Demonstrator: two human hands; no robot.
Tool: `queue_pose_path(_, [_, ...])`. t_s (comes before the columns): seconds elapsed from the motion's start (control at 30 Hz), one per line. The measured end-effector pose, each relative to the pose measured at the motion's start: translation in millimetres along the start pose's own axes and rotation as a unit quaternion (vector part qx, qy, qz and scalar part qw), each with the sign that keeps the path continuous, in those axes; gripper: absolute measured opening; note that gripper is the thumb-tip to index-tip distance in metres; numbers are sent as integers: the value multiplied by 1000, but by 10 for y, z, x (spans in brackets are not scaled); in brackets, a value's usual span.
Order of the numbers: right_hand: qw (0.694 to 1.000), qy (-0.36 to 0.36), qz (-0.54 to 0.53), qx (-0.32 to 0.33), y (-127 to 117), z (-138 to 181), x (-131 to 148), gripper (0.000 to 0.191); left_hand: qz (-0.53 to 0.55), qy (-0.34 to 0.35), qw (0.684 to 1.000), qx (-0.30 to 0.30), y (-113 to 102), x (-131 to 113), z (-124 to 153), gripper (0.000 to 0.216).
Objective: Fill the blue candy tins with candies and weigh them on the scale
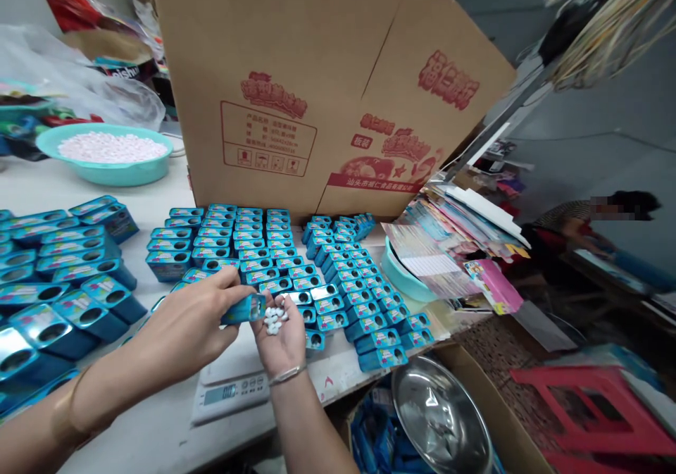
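Note:
My left hand (193, 326) pinches a small blue tin (243, 308) and holds it on its side, its end pointing toward my right palm. My right hand (279, 337) is cupped palm up and holds a small heap of white tablets (274, 319). Both hands hover over a small white digital scale (231, 388) near the table's front edge. Rows of the same blue tins (248, 245) lie flat on the white table (158, 425) beyond my hands.
A teal bowl of white tablets (108, 151) stands at the back left. More blue tins (58, 277) crowd the left side. A big cardboard box (317, 86) rises behind. Printed cards (454, 238) lie over a teal bowl at right. A steel bowl (441, 418) sits below; another person sits far right.

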State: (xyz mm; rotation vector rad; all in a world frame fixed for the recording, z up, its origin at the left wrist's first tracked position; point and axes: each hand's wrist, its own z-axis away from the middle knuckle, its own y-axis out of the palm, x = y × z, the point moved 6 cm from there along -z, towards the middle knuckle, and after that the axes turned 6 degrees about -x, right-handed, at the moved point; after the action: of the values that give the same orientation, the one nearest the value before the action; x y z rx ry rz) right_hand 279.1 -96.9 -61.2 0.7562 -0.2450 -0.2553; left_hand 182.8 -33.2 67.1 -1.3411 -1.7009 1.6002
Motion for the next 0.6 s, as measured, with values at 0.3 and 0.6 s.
queue_pose_path(0.3, [1000,7,-13,4,-26,-44,-34,30,-17,-15,1000,14,91,29,31,42])
queue_pose_path(0.6, [1000,-24,-9,5,-45,31,192,30,88,-49,994,-48,133,174,146,35])
